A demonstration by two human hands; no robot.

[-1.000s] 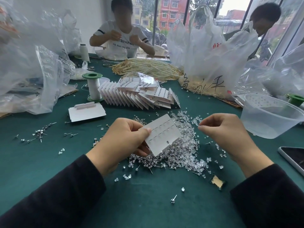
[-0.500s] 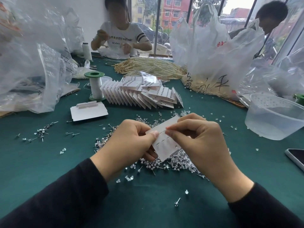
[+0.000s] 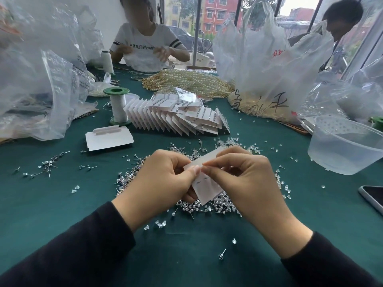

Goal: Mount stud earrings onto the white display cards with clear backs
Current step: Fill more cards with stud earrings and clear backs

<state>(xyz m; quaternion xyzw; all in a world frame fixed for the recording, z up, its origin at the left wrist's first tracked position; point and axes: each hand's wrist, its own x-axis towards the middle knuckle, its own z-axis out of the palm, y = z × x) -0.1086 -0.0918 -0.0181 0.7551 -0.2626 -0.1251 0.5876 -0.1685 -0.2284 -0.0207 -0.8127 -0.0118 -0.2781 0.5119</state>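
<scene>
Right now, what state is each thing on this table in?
display card, tilted, held off the table
left grip, pinching the card's edge
right grip, pinching at the card's front
finished cards, fanned, leaning in a row
thread spool, upright
clear tub, upright, open
phone, screen dark
studs and backs, loose pile under the card

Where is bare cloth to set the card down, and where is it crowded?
Free: cloth between the sleeves; cloth left of the left hand, below the scattered studs. Crowded: stud pile under the card, card stack behind.
</scene>
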